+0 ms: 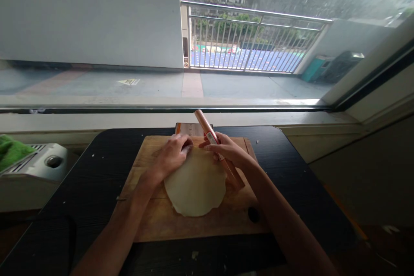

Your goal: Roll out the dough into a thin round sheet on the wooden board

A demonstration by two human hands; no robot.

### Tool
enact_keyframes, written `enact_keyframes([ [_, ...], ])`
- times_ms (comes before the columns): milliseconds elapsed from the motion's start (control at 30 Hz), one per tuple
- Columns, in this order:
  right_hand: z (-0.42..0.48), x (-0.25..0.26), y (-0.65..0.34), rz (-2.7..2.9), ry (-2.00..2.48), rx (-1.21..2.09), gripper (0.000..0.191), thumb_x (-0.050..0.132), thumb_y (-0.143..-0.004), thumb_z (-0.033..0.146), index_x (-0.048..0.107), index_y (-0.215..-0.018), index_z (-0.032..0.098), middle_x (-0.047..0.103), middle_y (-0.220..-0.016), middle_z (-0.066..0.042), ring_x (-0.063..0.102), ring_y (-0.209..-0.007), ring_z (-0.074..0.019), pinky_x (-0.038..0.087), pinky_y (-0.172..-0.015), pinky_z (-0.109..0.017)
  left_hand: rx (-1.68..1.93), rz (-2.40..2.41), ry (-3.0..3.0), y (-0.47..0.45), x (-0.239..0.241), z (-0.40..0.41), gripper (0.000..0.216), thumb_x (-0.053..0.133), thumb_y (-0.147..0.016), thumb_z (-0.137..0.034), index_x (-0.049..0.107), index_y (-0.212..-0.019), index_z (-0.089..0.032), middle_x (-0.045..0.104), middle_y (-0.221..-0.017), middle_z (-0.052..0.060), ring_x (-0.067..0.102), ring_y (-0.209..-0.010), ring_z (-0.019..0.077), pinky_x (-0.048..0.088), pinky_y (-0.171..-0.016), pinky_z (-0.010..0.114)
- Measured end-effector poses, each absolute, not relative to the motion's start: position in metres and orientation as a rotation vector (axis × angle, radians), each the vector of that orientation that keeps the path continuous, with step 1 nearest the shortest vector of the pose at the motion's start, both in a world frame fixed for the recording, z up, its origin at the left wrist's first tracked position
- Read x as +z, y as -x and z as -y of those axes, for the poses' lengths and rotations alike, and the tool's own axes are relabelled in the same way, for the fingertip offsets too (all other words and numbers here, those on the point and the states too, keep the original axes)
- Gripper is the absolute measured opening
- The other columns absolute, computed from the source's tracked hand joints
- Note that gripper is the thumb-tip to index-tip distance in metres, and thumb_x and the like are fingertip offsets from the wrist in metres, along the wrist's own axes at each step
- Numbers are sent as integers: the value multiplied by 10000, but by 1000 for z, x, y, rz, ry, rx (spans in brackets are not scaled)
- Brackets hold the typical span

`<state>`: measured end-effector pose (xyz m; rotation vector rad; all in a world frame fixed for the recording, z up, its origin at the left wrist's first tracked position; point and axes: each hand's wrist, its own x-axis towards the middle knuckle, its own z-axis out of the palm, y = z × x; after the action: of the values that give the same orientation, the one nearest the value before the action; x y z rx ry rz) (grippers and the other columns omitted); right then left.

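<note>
A pale, flat round of dough (196, 185) lies on a wooden cutting board (194, 222). My left hand (172, 154) rests on the dough's far left edge, its fingers curled and pinching that edge. My right hand (226, 148) is closed around a wooden rolling pin (217, 146), which slants from the far side of the board toward the near right, along the dough's right edge.
The board sits on a black table (291, 168) under a wide window. A small booklet or card (189, 129) lies just beyond the board. A white appliance (39, 166) with a green cloth (11, 150) stands at the left.
</note>
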<state>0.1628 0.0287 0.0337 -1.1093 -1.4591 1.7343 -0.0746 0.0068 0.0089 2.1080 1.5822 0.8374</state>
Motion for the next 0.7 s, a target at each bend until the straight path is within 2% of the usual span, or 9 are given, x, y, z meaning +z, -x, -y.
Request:
enact_keyframes([
  [133, -32, 33, -159, 1476, 1130, 1696, 476, 944, -752, 335, 597, -1062, 236, 805, -1040, -44, 630, -640, -110, 573, -522, -234, 874, -1504, -2079, 78, 9, -9, 170, 635, -986, -151, 772, -974, -250, 819, -1020, 52, 753, -947, 240, 563, -899, 347],
  [300, -37, 39, -152, 1645, 1210, 1557, 415, 895, -793, 324, 567, -1035, 243, 649, -790, 48, 584, -585, -111, 476, -487, -216, 925, -1488, -2061, 85, 7, -12, 127, 658, -976, -209, 780, -959, -239, 828, -1014, 56, 766, -936, 232, 579, -868, 338],
  [467, -41, 42, -140, 1772, 1305, 1426, 464, 848, -762, 254, 584, -1144, 247, 657, -863, 39, 604, -652, -141, 462, -511, -241, 884, -1487, -2073, 92, 11, -13, 154, 651, -952, -185, 796, -941, -233, 844, -1011, 65, 774, -945, 239, 582, -873, 343],
  [700, -43, 36, -132, 1827, 1328, 1253, 491, 809, -761, 258, 630, -1218, 255, 656, -926, 28, 619, -761, -175, 451, -592, -265, 784, -1493, -2045, 92, 17, -11, 157, 633, -1001, -175, 763, -928, -226, 828, -1020, 77, 770, -966, 253, 588, -918, 368],
])
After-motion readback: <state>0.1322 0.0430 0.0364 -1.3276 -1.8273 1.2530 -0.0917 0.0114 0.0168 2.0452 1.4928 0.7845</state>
